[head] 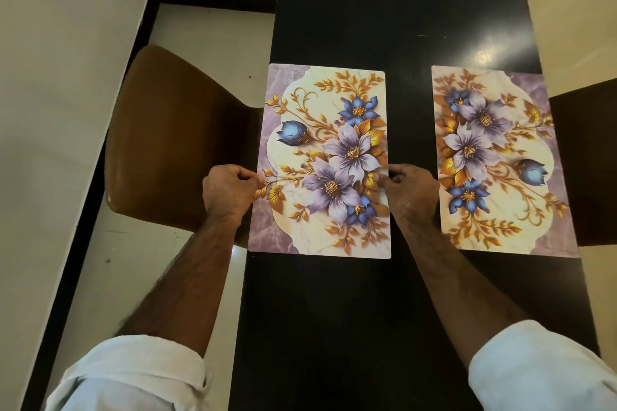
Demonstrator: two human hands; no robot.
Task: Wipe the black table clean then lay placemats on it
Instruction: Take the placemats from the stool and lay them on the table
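**Inspector:** Condition of the desk (384, 10)?

**Assistant:** Black and glossy, with glare toward its far right. A faint mark or two shows near the far end. Since mats are already down, I judge the wiping finished.

**Inspector:** Position of the mats?

**Assistant:** The right mat (497, 160) lies flat along the desk's right edge, with no hand on it. The left mat (320, 160) sits on the desk's left side, its long outer edge about level with the desk's left edge.

**Inspector:** Hands?

**Assistant:** The left hand (230, 190) pinches that outer edge. The right hand (412, 192) pinches the inner edge, toward the desk's middle. Each grip is clamped on the left mat. I cannot tell whether the sheet rests fully flat or is raised a little.

**Inspector:** Step in hand?

**Assistant:** In my judgement, final squaring of the left mat.

**Inspector:** Recommendations?

**Assistant:**
- Keep both grips light and level so the sheet does not bow.
- Bring the outer edge just inside the desk's left edge, so nothing overhangs toward the chair (167, 143) at that side.
- Line its ends up with the right mat's, so the pair forms one row across the desk.
- Let go one hand at a time, then press the sheet down with flat fingers.

**Inspector:** Risk?

**Assistant:** The top looks slick, so a thin mat may skate on release.
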